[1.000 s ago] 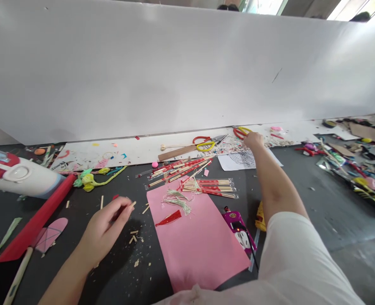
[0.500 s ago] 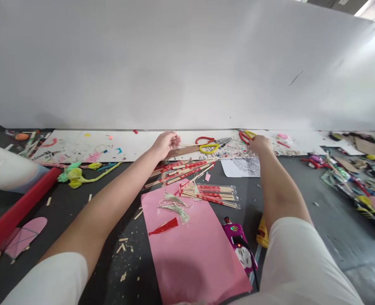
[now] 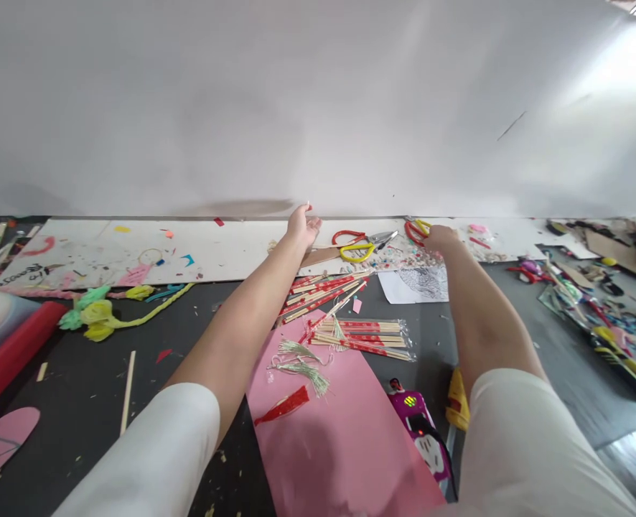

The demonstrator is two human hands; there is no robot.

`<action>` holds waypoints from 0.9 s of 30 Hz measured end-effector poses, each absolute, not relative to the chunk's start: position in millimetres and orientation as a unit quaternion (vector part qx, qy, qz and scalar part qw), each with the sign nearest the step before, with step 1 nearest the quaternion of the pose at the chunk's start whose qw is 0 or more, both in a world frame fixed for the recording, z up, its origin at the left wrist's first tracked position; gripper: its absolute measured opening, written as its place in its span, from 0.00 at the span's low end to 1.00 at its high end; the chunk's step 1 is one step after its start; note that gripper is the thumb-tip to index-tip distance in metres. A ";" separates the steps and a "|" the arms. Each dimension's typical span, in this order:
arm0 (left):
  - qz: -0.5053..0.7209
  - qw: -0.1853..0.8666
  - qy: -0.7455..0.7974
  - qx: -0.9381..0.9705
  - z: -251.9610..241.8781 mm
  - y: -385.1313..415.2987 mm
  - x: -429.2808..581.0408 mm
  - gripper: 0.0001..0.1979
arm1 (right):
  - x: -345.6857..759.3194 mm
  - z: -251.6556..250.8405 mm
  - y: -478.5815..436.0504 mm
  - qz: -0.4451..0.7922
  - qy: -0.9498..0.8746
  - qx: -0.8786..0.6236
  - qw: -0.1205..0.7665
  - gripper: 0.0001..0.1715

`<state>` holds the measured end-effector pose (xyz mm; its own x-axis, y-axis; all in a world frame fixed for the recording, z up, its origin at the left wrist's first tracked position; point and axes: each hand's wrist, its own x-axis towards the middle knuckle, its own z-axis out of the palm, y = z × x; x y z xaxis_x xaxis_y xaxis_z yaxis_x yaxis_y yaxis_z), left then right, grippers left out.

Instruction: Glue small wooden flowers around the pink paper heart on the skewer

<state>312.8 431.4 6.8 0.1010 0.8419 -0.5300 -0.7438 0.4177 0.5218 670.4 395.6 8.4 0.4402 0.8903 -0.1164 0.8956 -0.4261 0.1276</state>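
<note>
My left hand (image 3: 304,227) is open, palm turned up and fingers apart, over the white board by the wall. Nothing shows in it. Just right of it lies a pair of scissors (image 3: 362,245) with one red and one yellow handle, blades pointing right. My right hand (image 3: 441,240) is closed at a second pair of red-and-yellow-handled scissors (image 3: 418,230); their blades are hidden. Nearer me lie red-wrapped chopsticks (image 3: 326,293), some in clear packets (image 3: 366,336). Pale tassels (image 3: 303,362) and a red tassel (image 3: 283,406) rest on pink paper (image 3: 334,438).
A white wall (image 3: 253,108) rises behind the scrap-strewn white board (image 3: 232,251). A printed sheet (image 3: 415,285), a purple device with a cable (image 3: 418,427) and a yellow object (image 3: 457,401) lie near my right arm. Yellow-green craft pieces (image 3: 100,316) and a red roll (image 3: 19,355) are left; mixed clutter (image 3: 587,309) lies right.
My left hand has moved right and slightly forward, turning its palm up with the fingers opened. My right hand stays at the scissors. The whole view has shifted a little.
</note>
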 end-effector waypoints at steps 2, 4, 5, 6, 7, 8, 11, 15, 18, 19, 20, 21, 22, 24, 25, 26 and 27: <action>0.549 0.739 0.387 0.056 5.0 431.7 314.4 0.08 | 670.2 14.2 393.2 -0.052 0.505 0.850 0.140 0.21; 0.559 0.738 0.373 0.055 4.3 430.8 314.8 0.08 | 670.4 22.1 388.9 -0.083 0.487 0.850 0.185 0.21; 0.563 0.738 0.368 0.054 4.4 430.1 314.7 0.08 | 670.4 26.1 386.1 -0.091 0.485 0.847 0.197 0.20; 0.566 0.738 0.363 0.053 4.6 429.2 314.6 0.08 | 670.3 29.9 383.1 -0.096 0.485 0.845 0.204 0.20; 0.569 0.738 0.360 0.051 5.0 428.3 314.4 0.08 | 670.1 33.1 380.0 -0.097 0.486 0.843 0.209 0.20; 0.572 0.737 0.357 0.049 5.6 427.2 314.3 0.07 | 669.6 35.6 377.0 -0.097 0.487 0.842 0.211 0.20; 0.579 0.737 0.347 0.041 7.5 423.7 313.8 0.08 | 666.6 38.1 370.6 -0.090 0.490 0.841 0.209 0.19; 0.587 0.736 0.336 0.035 9.0 418.5 312.9 0.09 | 660.3 32.7 370.1 -0.086 0.498 0.839 0.200 0.18; 0.589 0.737 0.330 0.034 8.6 415.3 312.0 0.09 | 654.3 26.9 373.1 -0.083 0.505 0.839 0.185 0.19; 0.590 0.737 0.329 0.035 8.3 414.6 311.8 0.09 | 652.3 25.2 374.0 -0.081 0.508 0.839 0.177 0.19; 0.590 0.737 0.328 0.036 7.9 414.1 311.6 0.09 | 650.3 23.7 374.7 -0.079 0.510 0.840 0.168 0.19; 0.590 0.737 0.328 0.036 7.6 413.8 311.4 0.09 | 648.6 22.3 375.2 -0.076 0.512 0.841 0.159 0.20; 0.591 0.737 0.327 0.037 7.3 413.6 311.3 0.09 | 647.1 21.0 375.7 -0.072 0.514 0.842 0.149 0.19; 0.592 0.737 0.325 0.039 7.0 413.2 311.3 0.08 | 645.1 18.4 376.5 -0.063 0.515 0.845 0.129 0.19; 0.592 0.737 0.323 0.040 7.0 413.0 311.4 0.08 | 644.6 16.9 377.1 -0.057 0.514 0.847 0.120 0.20; 0.592 0.738 0.321 0.041 7.0 412.8 311.3 0.07 | 644.4 15.2 377.8 -0.051 0.512 0.850 0.111 0.20; 0.592 0.739 0.319 0.042 7.2 412.4 311.3 0.07 | 644.5 13.3 378.7 -0.045 0.509 0.854 0.101 0.20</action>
